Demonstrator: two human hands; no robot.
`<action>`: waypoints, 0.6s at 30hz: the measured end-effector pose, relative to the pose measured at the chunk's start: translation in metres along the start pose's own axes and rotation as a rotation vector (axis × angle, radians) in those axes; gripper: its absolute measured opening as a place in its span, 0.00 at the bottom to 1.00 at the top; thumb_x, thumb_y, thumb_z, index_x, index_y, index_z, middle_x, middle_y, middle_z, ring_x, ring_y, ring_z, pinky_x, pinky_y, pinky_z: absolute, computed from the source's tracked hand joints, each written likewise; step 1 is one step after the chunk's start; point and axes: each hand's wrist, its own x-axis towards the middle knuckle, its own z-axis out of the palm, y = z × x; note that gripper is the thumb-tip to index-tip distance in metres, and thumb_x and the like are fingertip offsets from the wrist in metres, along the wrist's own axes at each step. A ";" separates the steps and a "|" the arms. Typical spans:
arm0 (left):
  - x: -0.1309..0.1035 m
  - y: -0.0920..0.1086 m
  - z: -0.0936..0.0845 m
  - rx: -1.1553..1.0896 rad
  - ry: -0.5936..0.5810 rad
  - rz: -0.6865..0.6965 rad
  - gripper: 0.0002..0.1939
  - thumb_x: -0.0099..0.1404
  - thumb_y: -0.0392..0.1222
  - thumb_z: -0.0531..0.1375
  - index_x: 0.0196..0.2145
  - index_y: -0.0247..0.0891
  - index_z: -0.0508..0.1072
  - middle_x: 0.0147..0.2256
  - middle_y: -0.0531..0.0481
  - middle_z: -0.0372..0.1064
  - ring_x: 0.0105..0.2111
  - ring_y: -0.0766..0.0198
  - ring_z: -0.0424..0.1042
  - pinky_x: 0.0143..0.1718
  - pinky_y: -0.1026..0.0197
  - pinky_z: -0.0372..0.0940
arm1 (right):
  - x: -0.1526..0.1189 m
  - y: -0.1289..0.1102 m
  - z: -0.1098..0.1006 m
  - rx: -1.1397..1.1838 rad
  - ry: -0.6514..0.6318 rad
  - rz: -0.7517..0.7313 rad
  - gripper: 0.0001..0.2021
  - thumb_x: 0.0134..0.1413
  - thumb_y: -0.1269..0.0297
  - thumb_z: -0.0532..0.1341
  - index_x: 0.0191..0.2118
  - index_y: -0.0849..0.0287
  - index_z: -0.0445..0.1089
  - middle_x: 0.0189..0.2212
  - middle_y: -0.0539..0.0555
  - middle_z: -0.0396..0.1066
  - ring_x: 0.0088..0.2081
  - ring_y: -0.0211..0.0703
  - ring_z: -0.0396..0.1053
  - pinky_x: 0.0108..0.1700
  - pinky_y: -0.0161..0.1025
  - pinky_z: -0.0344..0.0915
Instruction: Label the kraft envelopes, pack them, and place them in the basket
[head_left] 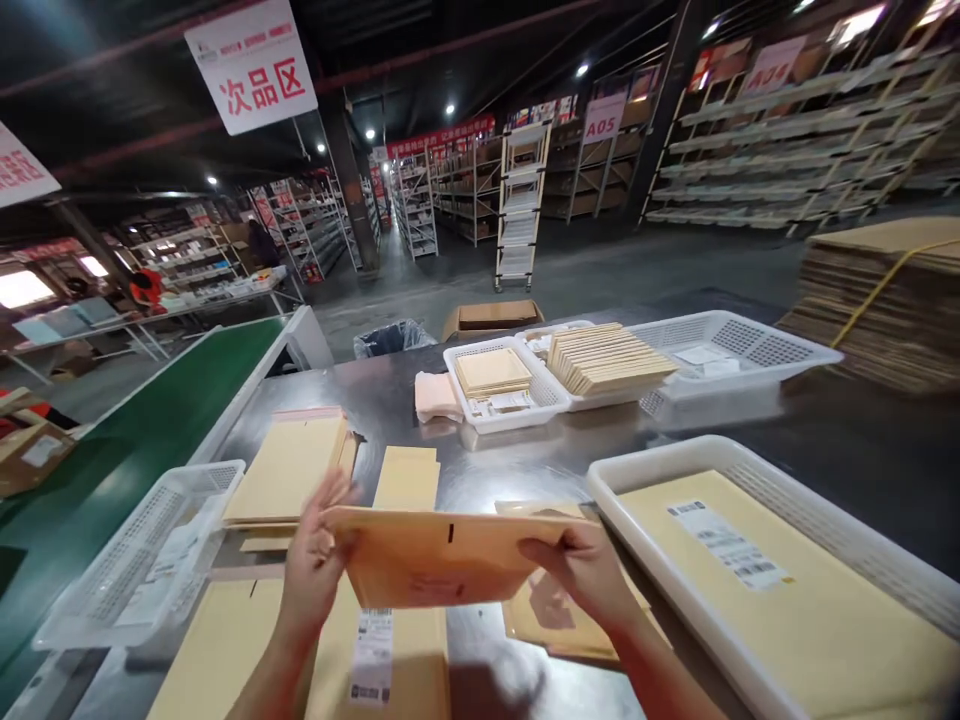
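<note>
A tan padded envelope (435,560) is held up in front of me, with its long edge toward the top and a small black mark on it. My left hand (319,550) is closed on its left end, the fingers slightly blurred. At the right end my right hand (581,570) pinches it, thumb on the near face. Below lies another envelope with a white printed label (371,650). Under my right hand rest more tan envelopes (525,620), partly hidden. Beyond my left hand is a stack of envelopes (292,465).
A white basket (667,540) on the right holds a labelled envelope. Further back, smaller baskets (551,395) contain envelopes and paper slips. Another white basket (64,615) stands at left beside the green conveyor belt (157,420). Flattened cardboard (862,310) is piled at far right.
</note>
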 end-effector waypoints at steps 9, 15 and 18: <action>-0.030 0.029 0.043 0.016 -0.214 0.134 0.18 0.69 0.43 0.48 0.47 0.39 0.75 0.36 0.45 0.80 0.35 0.60 0.78 0.34 0.63 0.73 | -0.008 -0.028 0.058 -0.395 0.339 -0.566 0.11 0.58 0.56 0.59 0.30 0.56 0.62 0.21 0.46 0.63 0.19 0.34 0.58 0.22 0.33 0.55; -0.049 0.025 0.064 0.056 -0.162 0.358 0.19 0.69 0.44 0.46 0.41 0.37 0.75 0.22 0.47 0.75 0.19 0.62 0.73 0.22 0.64 0.67 | -0.020 -0.047 0.086 -0.243 -0.006 -0.629 0.13 0.63 0.64 0.51 0.26 0.56 0.60 0.19 0.46 0.62 0.21 0.35 0.61 0.24 0.32 0.58; -0.041 0.018 0.038 -0.061 -0.146 0.172 0.19 0.69 0.46 0.48 0.47 0.39 0.75 0.26 0.48 0.78 0.23 0.63 0.76 0.25 0.67 0.70 | 0.001 -0.021 0.040 -0.199 -0.024 -0.503 0.14 0.61 0.60 0.52 0.26 0.55 0.64 0.21 0.49 0.66 0.24 0.38 0.65 0.26 0.35 0.63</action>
